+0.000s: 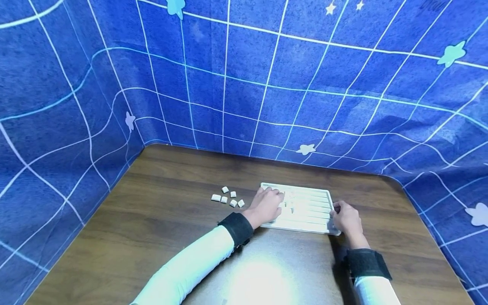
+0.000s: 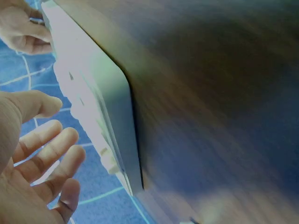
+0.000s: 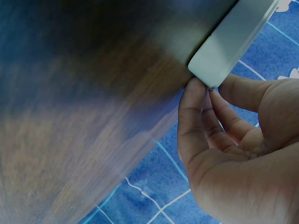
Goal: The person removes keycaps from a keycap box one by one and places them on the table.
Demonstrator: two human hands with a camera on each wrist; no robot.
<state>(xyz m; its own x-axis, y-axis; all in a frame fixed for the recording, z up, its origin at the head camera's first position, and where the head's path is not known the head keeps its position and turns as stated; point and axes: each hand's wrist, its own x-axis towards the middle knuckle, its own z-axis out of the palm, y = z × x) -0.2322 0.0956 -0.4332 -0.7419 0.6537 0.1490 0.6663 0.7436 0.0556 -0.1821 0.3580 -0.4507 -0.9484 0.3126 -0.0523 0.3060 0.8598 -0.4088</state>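
Observation:
A white ridged tray [image 1: 305, 230] with long parallel rows lies on the table. My left hand [image 1: 267, 205] is over its left end; in the left wrist view that hand [image 2: 44, 154] has loosely bent fingers, apart from the tray [image 2: 122, 107], with nothing between them. A few small white pieces [image 1: 292, 210] stand on the tray's rows, partly hidden by the left hand. At the tray's right end, my right hand [image 1: 347, 218] holds the edge. The right wrist view shows the thumb and fingers of this hand [image 3: 233, 140] pinching the end of the tray [image 3: 219, 51].
Several loose white block-like pieces [image 1: 224, 199], one wider than the others, lie on the brown wooden table [image 1: 171, 182] left of the tray. A blue curtain [image 1: 244, 84] with white lines and stars hangs behind the table. Bright light reflects off the near tabletop.

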